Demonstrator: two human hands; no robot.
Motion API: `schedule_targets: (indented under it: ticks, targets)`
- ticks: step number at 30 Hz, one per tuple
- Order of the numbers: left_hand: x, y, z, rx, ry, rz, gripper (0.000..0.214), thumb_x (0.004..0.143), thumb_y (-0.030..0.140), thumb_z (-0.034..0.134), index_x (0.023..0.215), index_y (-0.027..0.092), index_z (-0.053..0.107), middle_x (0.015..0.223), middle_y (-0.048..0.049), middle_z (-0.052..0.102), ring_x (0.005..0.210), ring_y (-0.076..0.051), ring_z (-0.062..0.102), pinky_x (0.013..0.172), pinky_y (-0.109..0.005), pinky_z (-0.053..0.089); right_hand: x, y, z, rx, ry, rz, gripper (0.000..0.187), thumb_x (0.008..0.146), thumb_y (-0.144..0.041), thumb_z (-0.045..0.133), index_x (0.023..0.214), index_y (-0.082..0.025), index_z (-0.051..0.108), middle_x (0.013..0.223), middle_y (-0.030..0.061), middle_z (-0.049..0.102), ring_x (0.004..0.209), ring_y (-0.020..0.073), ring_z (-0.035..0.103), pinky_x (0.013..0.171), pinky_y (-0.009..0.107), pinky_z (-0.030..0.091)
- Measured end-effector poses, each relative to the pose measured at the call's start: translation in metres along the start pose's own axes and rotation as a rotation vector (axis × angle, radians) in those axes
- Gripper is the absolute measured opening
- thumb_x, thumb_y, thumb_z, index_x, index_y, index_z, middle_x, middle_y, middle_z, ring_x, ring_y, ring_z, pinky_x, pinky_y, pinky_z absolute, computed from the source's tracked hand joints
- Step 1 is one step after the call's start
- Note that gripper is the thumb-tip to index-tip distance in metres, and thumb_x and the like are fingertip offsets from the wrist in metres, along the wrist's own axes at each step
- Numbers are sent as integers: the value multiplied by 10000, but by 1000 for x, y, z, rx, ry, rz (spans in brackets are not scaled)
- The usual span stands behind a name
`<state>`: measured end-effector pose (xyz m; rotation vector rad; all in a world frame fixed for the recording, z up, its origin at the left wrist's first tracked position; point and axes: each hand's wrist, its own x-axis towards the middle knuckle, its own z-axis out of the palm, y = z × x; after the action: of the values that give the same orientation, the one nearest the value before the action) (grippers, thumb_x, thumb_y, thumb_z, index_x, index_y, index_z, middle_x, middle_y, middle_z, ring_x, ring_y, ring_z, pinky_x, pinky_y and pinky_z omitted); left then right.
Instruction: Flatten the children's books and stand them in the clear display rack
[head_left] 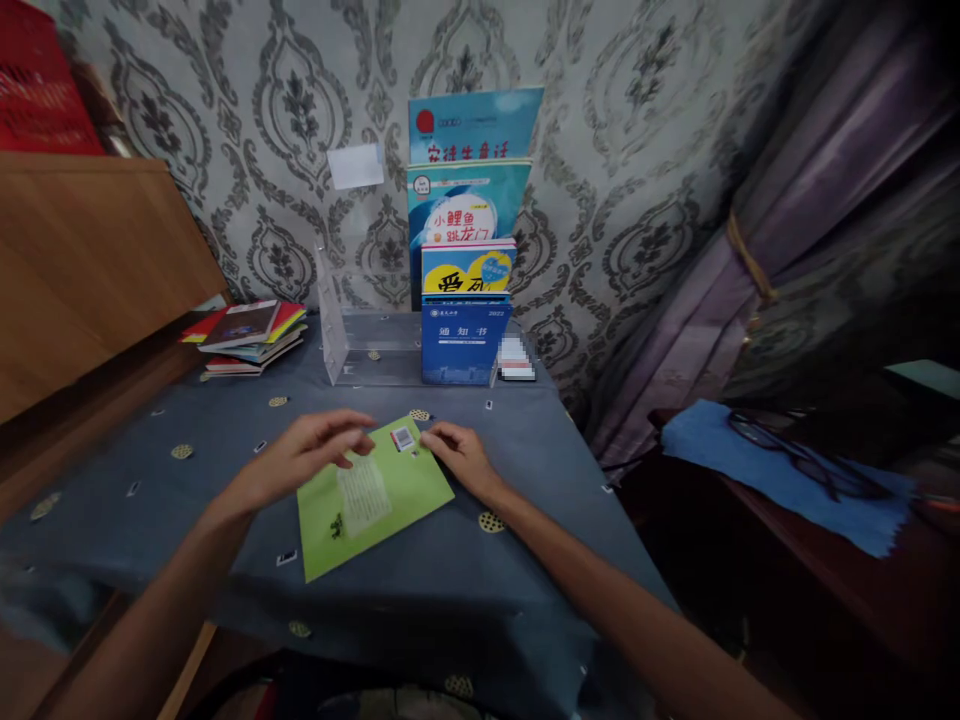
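A thin, lime-green paper booklet (386, 505) lies flat before me on the blue-grey, patterned, cloth-covered surface (547, 450). My left hand (296, 455) is over its eleven o'clock edge, fingers loosely spread; I cannot tell whether they touch it. My right hand (471, 462) is at its two o'clock edge, fingers curled, though whether they pinch it I cannot tell. From the booklet, a clear plastic rack (334, 325) holding upright books (463, 340) stands at twelve to one o'clock.
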<state>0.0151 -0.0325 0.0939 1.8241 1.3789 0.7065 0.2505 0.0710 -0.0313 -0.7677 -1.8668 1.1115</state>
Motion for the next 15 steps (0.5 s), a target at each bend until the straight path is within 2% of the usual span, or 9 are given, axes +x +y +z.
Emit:
schedule_targets:
  ticks: [3, 6, 10, 15]
  targets:
    - [-9, -9, 36, 288, -92, 5, 531, 958, 511, 483, 1417, 248, 526, 1428, -113, 591, 1284, -279, 578, 1027, -434, 503, -1, -1, 1, -61, -39, -32, 401, 912, -524, 557, 726, -181, 649, 672, -14, 607, 643, 134, 520, 612, 250, 395]
    - [-23, -27, 68, 596, -123, -9, 632, 953, 517, 524, 1511, 245, 400, 1575, -127, 421, 1456, -303, 386, 1171, -517, 343, -1, -1, 1, -76, -66, -32, 445, 940, -533, 508, 713, -175, 642, 641, -14, 587, 622, 130, 497, 585, 246, 371]
    - [-33, -49, 92, 838, -78, -29, 705, 941, 526, 553, 1534, 203, 350, 1625, -153, 314, 1521, -346, 233, 1194, -611, 251, 0, 1, 2, 19, -57, 13, 455, 919, -575, 530, 782, -168, 678, 710, 12, 641, 664, 144, 550, 632, 266, 429]
    - [-32, -53, 111, 993, 27, -10, 609, 970, 435, 493, 1511, 181, 378, 1596, -178, 366, 1493, -404, 277, 1133, -646, 339, 0, 1, 2, 273, -69, 119, 489, 838, -651, 622, 861, -170, 709, 802, 44, 704, 702, 149, 613, 661, 277, 493]
